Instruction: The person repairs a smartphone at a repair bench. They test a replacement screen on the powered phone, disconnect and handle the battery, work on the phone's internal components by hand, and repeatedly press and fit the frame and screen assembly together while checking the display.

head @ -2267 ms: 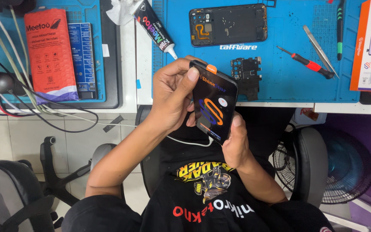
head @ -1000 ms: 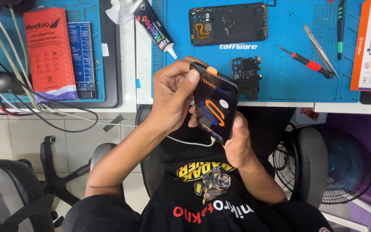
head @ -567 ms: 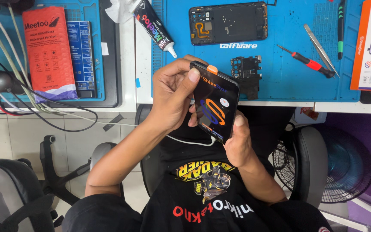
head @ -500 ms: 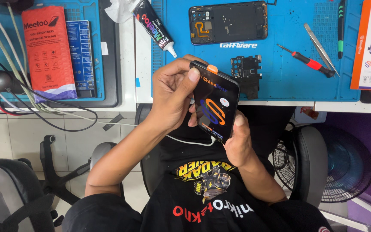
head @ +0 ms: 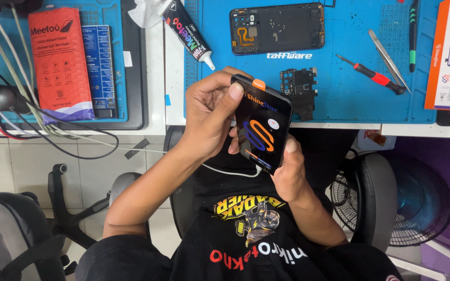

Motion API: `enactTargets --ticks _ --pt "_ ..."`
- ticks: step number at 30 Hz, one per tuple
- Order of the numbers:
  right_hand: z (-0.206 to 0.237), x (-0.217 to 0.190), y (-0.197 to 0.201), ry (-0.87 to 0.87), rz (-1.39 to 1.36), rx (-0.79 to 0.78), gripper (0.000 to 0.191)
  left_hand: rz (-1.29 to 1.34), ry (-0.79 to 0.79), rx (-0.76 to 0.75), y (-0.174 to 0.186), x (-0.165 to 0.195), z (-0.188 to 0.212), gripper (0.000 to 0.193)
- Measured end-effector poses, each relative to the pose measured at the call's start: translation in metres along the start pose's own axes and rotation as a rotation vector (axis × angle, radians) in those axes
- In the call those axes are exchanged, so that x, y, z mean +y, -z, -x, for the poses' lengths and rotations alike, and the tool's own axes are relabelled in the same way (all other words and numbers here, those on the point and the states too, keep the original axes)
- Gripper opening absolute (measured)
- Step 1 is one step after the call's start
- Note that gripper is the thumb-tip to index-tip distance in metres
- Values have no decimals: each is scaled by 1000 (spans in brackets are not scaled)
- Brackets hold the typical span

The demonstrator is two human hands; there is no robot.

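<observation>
Blue repair mat [head: 339, 99] covers the bench ahead of me, with an opened phone back housing [head: 277, 28], a small black frame piece [head: 299, 83], a red-handled screwdriver [head: 373, 77], tweezers [head: 386, 60] and a black glue tube [head: 186, 30] lying on or near it; a red padded pouch [head: 61, 65] sits on the other mat to my left. Below the bench edge, over my lap, I hold a black phone screen panel [head: 261, 130] with a swirl-printed protective film and an orange pull tab [head: 259, 84] at its top edge.

Its long axis runs from upper left, by the tab, down to the lower right, tilted toward my chest. My left hand [head: 209, 117] wraps the upper left side, thumb pressed flat on the face near the tab, fingers curled behind. My right hand [head: 290, 174] cups the lower end, thumb on the right edge. Both hands are closed firmly on the panel. The tab lies nearer my left thumb, just above it. A thin white cable [head: 230, 171] trails beneath the panel.
</observation>
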State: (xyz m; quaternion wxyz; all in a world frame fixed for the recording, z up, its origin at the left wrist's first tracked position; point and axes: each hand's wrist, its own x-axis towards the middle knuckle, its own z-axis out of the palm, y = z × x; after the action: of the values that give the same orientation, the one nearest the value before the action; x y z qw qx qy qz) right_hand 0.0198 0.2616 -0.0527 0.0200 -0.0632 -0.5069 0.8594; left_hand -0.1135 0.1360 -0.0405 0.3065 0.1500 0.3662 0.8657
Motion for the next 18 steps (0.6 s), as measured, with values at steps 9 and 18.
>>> enactTargets --ticks 9,18 --pt "0 0 0 4 -8 -5 80 7 7 -2 0 0 0 24" --pt "-1 -2 -1 -5 21 -23 79 31 9 10 -3 5 -1 24"
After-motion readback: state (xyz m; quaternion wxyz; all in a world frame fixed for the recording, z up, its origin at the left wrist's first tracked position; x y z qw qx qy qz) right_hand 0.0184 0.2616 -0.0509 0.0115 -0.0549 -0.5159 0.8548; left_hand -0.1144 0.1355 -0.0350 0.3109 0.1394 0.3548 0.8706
